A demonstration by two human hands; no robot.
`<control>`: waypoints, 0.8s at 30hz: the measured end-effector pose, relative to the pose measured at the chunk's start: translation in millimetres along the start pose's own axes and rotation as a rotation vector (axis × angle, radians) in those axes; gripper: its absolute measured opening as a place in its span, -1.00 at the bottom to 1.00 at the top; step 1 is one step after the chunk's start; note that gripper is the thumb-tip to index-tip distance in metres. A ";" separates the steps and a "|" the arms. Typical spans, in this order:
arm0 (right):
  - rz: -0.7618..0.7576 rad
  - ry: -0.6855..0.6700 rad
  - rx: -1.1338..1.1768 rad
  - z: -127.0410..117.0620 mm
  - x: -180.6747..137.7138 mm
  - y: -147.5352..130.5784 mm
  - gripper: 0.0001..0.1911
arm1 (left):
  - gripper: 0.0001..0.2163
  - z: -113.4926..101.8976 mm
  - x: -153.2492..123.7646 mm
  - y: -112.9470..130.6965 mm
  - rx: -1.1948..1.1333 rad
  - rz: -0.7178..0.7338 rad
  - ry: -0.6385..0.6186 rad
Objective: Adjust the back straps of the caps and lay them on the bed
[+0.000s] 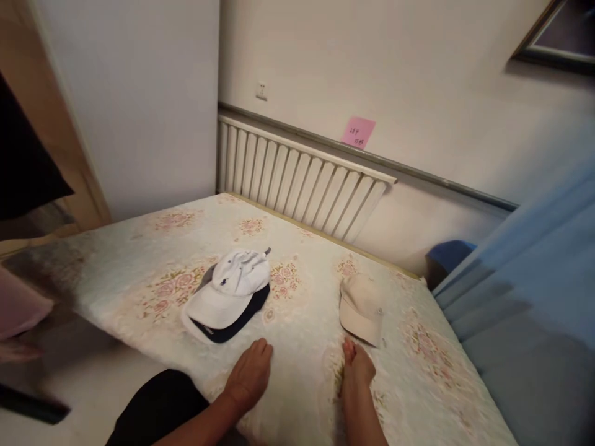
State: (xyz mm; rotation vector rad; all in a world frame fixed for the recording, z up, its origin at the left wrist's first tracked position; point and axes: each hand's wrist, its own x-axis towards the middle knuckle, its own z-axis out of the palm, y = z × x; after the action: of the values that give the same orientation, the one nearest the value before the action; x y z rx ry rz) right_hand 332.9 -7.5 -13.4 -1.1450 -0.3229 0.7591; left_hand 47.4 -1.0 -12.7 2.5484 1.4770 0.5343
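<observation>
My left hand [251, 373] is closed over the floral bed cover, fingers curled under and nothing showing in it. Ahead of it and to the left lies a white baseball cap [240, 280] with a small dark logo. This cap rests on top of a dark navy cap [235, 328] with a pale brim edge. My right hand [359, 367] is turned on its side with the fingers curled in, and no object shows in it. Just beyond its fingertips sits a beige cap [361, 305], brim toward me; whether they touch it I cannot tell.
The bed [307, 347] runs up to a white radiator [297, 176] along the wall. A blue curtain [534, 297] hangs at the right, with a blue rounded object [449, 254] behind the bed's corner. A person's pink sleeve [21, 303] shows at far left.
</observation>
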 end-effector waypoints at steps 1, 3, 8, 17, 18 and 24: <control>-0.005 0.047 -0.032 0.9 -10.4 2.5 -0.77 | -0.78 -0.6 -0.5 0.1 -0.004 -0.004 -0.001; -0.017 0.116 -0.107 1.6 -35.4 8.4 -0.76 | -0.78 -3.0 -1.4 0.4 -0.021 -0.012 -0.005; -0.274 0.004 -0.718 -3.9 -105.2 22.0 -0.85 | -0.82 -7.7 -2.9 -0.9 -0.086 -0.031 -0.016; -0.491 -0.148 -0.949 -10.0 -141.9 36.6 -0.77 | -0.83 -42.7 -2.8 -17.0 -0.444 -0.037 0.070; -0.504 -0.150 -0.962 -9.7 -141.6 37.3 -0.77 | -0.83 -54.5 -3.0 -21.2 -0.477 -0.037 0.125; -0.520 -0.179 -0.989 -10.5 -143.4 40.7 -0.81 | -0.79 -122.2 7.1 -81.5 -0.391 -0.278 0.464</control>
State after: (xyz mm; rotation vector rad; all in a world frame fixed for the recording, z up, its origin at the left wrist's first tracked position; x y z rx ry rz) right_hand 221.6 -105.1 -34.2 -1.8008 -1.1836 0.2010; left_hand -61.2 40.2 77.5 1.9596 1.6237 1.2838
